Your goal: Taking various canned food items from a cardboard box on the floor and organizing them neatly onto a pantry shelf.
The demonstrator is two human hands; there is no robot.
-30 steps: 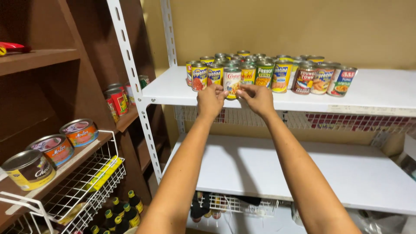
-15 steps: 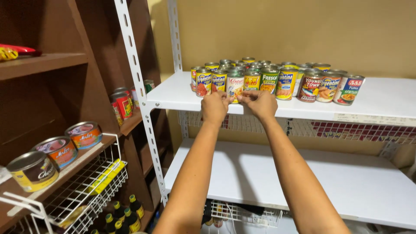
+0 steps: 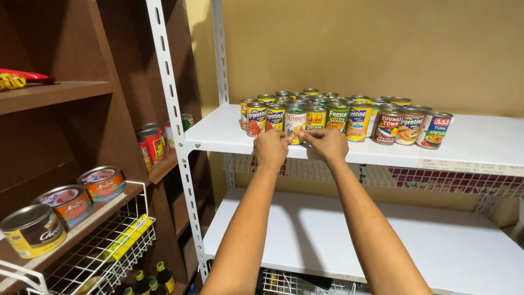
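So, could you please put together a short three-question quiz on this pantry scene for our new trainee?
1. True or false: both hands are on the same can at the front edge of the white shelf.
2. Where do the three large flat tins sit? A) on the lower white shelf B) on the brown wooden shelf at the left C) in the wire basket
3. Which way are the cans on the white shelf standing?

Key
1. True: the left hand and right hand both pinch the white-labelled can.
2. B.
3. Upright, grouped close together in rows.
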